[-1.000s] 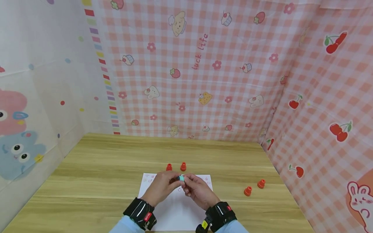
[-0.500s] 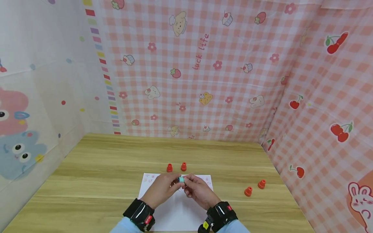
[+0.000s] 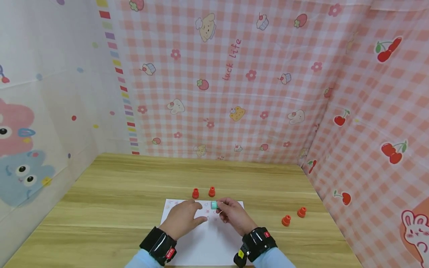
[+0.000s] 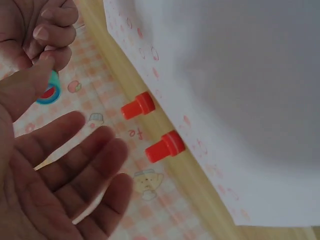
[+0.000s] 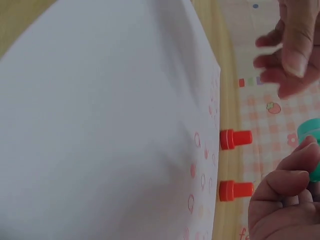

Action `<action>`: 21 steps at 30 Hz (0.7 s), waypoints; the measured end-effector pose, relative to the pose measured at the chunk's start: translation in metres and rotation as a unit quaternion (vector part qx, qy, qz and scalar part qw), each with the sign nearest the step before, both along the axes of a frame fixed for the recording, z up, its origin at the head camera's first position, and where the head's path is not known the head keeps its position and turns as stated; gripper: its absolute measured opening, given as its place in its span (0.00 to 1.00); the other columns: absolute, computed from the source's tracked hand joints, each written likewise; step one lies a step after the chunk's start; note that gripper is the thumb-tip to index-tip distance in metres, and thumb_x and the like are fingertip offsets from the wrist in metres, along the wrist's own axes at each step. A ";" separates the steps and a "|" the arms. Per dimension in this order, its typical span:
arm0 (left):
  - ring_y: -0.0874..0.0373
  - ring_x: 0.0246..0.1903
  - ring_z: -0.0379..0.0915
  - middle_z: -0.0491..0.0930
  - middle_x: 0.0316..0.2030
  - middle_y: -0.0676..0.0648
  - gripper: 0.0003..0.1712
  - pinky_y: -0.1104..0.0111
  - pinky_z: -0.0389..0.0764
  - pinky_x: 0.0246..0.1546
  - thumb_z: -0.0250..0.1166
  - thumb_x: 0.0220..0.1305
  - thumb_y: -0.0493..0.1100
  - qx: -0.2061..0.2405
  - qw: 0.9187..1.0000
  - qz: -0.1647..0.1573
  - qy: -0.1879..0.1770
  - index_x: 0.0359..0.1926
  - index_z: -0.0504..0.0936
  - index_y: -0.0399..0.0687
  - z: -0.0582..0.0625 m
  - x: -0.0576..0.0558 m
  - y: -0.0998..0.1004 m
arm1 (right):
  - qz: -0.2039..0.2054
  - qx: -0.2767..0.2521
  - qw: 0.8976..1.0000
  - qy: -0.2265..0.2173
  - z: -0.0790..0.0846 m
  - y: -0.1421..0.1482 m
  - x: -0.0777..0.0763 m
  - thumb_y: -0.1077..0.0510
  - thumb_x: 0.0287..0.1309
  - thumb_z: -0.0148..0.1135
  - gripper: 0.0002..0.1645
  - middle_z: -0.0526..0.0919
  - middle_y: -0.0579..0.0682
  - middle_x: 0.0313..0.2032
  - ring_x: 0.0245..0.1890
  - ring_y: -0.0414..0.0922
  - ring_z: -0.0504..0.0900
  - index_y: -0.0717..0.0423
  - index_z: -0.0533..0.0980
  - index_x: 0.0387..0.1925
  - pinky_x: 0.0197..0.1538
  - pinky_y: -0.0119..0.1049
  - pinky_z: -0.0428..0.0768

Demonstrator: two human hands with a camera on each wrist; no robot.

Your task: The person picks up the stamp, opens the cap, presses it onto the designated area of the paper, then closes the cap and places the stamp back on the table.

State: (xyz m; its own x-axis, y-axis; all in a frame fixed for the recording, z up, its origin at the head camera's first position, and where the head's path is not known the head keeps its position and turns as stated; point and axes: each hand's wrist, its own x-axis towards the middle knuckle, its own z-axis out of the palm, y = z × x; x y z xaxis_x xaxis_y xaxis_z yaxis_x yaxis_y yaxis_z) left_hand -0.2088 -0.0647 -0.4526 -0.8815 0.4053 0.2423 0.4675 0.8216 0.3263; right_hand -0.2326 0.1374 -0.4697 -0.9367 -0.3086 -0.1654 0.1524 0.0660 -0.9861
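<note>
My right hand (image 3: pixel 234 216) pinches a small teal stamp (image 3: pixel 213 205) between thumb and fingers, above the far part of a white sheet of paper (image 3: pixel 209 245). In the left wrist view, the end of the stamp shows a blue rim around a red face. Small red prints run along the far edge of the sheet. To the left, my left hand (image 3: pixel 181 220) hovers over the paper with spread, relaxed fingers and holds nothing. Just past the sheet stand two red stamps, the left one (image 3: pixel 196 193) and the right one (image 3: pixel 212 191).
Two more red stamps stand on the wooden table (image 3: pixel 127 186) to the right, a nearer one (image 3: pixel 286 220) and a farther one (image 3: pixel 301 212). Patterned cloth walls (image 3: pixel 214 93) enclose the table at the back and both sides.
Both hands were together on the teal stamp. The left hand has let go, its fingers now spread. My right hand has moved slightly right with the stamp, uncovering prints on the paper.
</note>
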 end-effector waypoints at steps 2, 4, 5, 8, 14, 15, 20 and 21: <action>0.52 0.31 0.79 0.85 0.32 0.43 0.22 0.58 0.80 0.29 0.71 0.50 0.55 -0.026 1.000 0.001 -0.007 0.38 0.85 0.42 0.002 0.002 -0.001 | -0.011 0.020 1.000 0.008 0.001 0.003 -0.004 0.52 0.67 0.54 0.21 0.75 0.49 0.31 0.26 0.41 0.71 0.67 0.71 0.50 0.28 0.30 0.69; 0.52 0.29 0.78 0.84 0.29 0.44 0.21 0.58 0.79 0.28 0.72 0.49 0.54 -0.048 0.999 0.005 -0.021 0.36 0.85 0.42 0.003 0.004 -0.002 | -0.024 0.042 0.999 0.016 0.004 0.007 -0.008 0.52 0.66 0.54 0.21 0.75 0.50 0.31 0.26 0.42 0.71 0.66 0.72 0.51 0.28 0.30 0.69; 0.52 0.28 0.78 0.84 0.28 0.45 0.21 0.58 0.79 0.27 0.72 0.48 0.54 -0.056 0.998 0.007 -0.031 0.36 0.85 0.42 0.004 0.005 -0.002 | -0.029 0.056 0.998 0.023 0.005 0.008 -0.010 0.52 0.67 0.54 0.21 0.74 0.50 0.31 0.26 0.43 0.71 0.65 0.72 0.50 0.28 0.31 0.69; 0.52 0.27 0.77 0.84 0.26 0.45 0.20 0.58 0.78 0.28 0.74 0.45 0.53 -0.077 0.995 0.020 -0.059 0.33 0.85 0.41 0.004 0.007 -0.003 | -0.044 0.097 0.993 0.041 0.011 0.012 -0.016 0.53 0.67 0.54 0.18 0.75 0.52 0.31 0.27 0.46 0.71 0.63 0.73 0.50 0.30 0.33 0.70; 0.52 0.28 0.78 0.85 0.27 0.46 0.21 0.56 0.80 0.31 0.77 0.40 0.51 -0.120 0.988 0.040 -0.089 0.33 0.85 0.43 0.001 0.006 -0.003 | -0.073 0.268 0.952 0.132 0.020 0.015 -0.030 0.53 0.64 0.57 0.14 0.78 0.53 0.34 0.33 0.50 0.74 0.58 0.76 0.46 0.34 0.38 0.73; 0.51 0.28 0.78 0.85 0.27 0.46 0.21 0.55 0.80 0.31 0.77 0.40 0.51 -0.125 0.987 0.041 -0.091 0.33 0.85 0.43 0.001 0.006 -0.003 | -0.074 0.301 0.938 0.156 0.021 0.015 -0.032 0.54 0.64 0.57 0.14 0.78 0.53 0.33 0.32 0.49 0.74 0.58 0.76 0.46 0.33 0.37 0.74; 0.51 0.29 0.78 0.85 0.28 0.46 0.21 0.55 0.79 0.32 0.78 0.39 0.50 -0.135 0.985 0.041 -0.099 0.34 0.85 0.44 0.002 0.008 -0.003 | -0.059 0.421 0.874 0.235 0.021 0.016 -0.045 0.54 0.64 0.58 0.13 0.81 0.52 0.31 0.27 0.45 0.74 0.58 0.76 0.45 0.32 0.38 0.77; 0.51 0.29 0.78 0.85 0.28 0.47 0.21 0.55 0.79 0.32 0.78 0.39 0.50 -0.136 0.985 0.040 -0.100 0.34 0.85 0.44 0.002 0.008 -0.003 | -0.051 0.439 0.862 0.247 0.021 0.017 -0.047 0.54 0.64 0.58 0.13 0.82 0.52 0.32 0.28 0.45 0.75 0.59 0.76 0.45 0.33 0.39 0.78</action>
